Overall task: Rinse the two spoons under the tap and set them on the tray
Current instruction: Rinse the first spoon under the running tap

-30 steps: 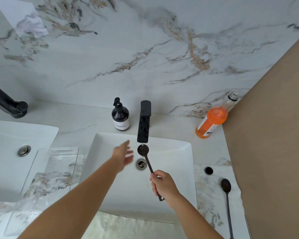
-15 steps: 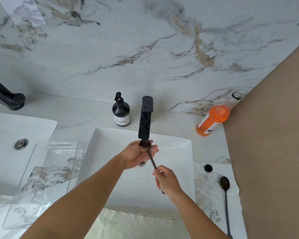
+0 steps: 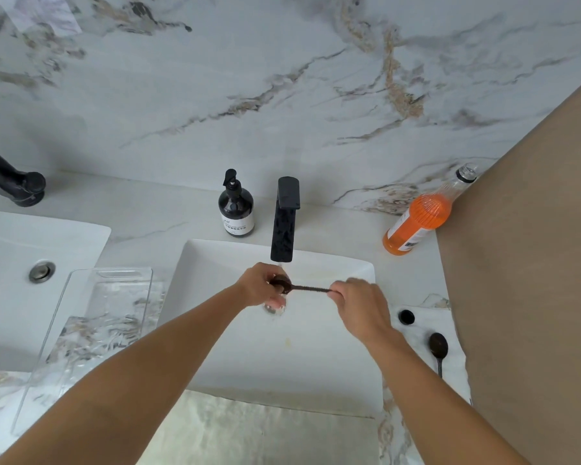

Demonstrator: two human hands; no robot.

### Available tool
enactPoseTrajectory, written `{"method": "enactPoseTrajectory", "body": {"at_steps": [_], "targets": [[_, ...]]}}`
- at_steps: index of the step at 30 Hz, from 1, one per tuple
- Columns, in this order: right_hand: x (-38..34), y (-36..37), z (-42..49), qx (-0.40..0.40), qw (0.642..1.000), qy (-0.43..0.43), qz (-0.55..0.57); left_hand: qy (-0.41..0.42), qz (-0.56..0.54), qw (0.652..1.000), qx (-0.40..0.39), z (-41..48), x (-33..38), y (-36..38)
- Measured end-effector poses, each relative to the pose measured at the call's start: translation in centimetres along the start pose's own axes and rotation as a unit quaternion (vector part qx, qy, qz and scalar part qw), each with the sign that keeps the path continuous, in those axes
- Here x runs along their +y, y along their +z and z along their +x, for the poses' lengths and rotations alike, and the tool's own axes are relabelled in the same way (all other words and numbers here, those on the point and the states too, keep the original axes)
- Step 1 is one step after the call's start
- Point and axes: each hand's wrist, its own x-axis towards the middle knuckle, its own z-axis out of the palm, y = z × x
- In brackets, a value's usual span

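Observation:
A dark spoon (image 3: 307, 288) lies level under the black tap (image 3: 284, 226), above the white sink (image 3: 329, 347). My right hand (image 3: 358, 305) grips the end of its handle. My left hand (image 3: 260, 288) wraps around the bowl of the spoon, thumb on top, partly hiding it. Water runs down past the bowl toward the drain. A second dark spoon (image 3: 438, 347) lies on the counter to the right of the sink. The clear tray (image 3: 91, 317) sits on the counter left of the sink, with nothing on it.
A dark soap pump bottle (image 3: 235, 208) stands left of the tap. An orange bottle (image 3: 420, 219) leans at the back right against a tan panel (image 3: 530, 263). A second sink (image 3: 31, 283) and black tap (image 3: 10, 179) are at far left. A black cap (image 3: 406, 317) lies near the second spoon.
The spoon has swung from pointing away from me to lying level across the sink. My left hand came in from open air and closed around the spoon's bowl under the tap.

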Motion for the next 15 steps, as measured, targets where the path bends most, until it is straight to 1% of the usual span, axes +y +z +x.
{"method": "enactPoseTrajectory", "body": {"at_steps": [1, 2, 3, 4, 5, 6, 7, 8, 9, 10, 11, 12, 13, 14, 15], "targets": [[-0.3, -0.4, 0.3, 0.027, 0.999, -0.016, -0.042, 0.002, -0.029, 0.999, 0.017, 0.0, 0.1, 0.3], [-0.8, -0.7, 0.4, 0.046, 0.996, -0.022, -0.072, -0.003, -0.093, 0.995, 0.037, 0.1, 0.0, 0.4], [-1.3, -0.9, 0.4, 0.053, 0.995, -0.019, -0.086, -0.016, -0.18, 0.982, 0.055, 0.2, -0.1, 0.5], [-1.8, -0.9, 0.0, 0.052, 0.996, -0.007, -0.071, -0.034, -0.274, 0.959, 0.069, 0.2, -0.1, 0.4], [-2.5, -0.5, -0.5, 0.04, 0.999, 0.017, -0.01, -0.055, -0.361, 0.928, 0.08, 0.3, -0.2, 0.5], [-3.2, 0.0, -1.0, 0.005, 0.994, 0.054, 0.096, -0.076, -0.43, 0.895, 0.088, 0.4, -0.2, 0.7], [-3.9, 0.5, -1.5, -0.044, 0.963, 0.107, 0.243, -0.096, -0.476, 0.87, 0.09, 0.4, -0.1, 1.1], [-4.6, 1.0, -1.9, -0.102, 0.903, 0.172, 0.381, -0.11, -0.503, 0.853, 0.081, 0.5, 0.1, 1.6], [-5.2, 1.3, -2.3, -0.156, 0.83, 0.228, 0.484, -0.119, -0.519, 0.844, 0.061, 0.5, 0.3, 2.1], [-5.3, 1.5, -2.5, -0.194, 0.78, 0.256, 0.537, -0.124, -0.53, 0.838, 0.036, 0.6, 0.5, 2.4], [-4.9, 1.4, -2.3, -0.216, 0.774, 0.255, 0.538, -0.129, -0.534, 0.835, 0.016, 0.5, 0.6, 2.5], [-4.3, 0.9, -1.9, -0.222, 0.792, 0.24, 0.516, -0.132, -0.531, 0.837, 0.004, 0.5, 0.7, 2.0], [-3.5, 0.2, -1.3, -0.223, 0.815, 0.22, 0.488, -0.134, -0.512, 0.848, -0.001, 0.5, 0.6, 1.3], [-2.8, -0.6, -0.7, -0.225, 0.833, 0.197, 0.466, -0.136, -0.479, 0.867, 0.001, 0.5, 0.3, 0.6], [-2.1, -1.3, 0.0, -0.232, 0.843, 0.177, 0.452, -0.135, -0.441, 0.887, 0.009, 0.5, 0.2, 0.1]]}}
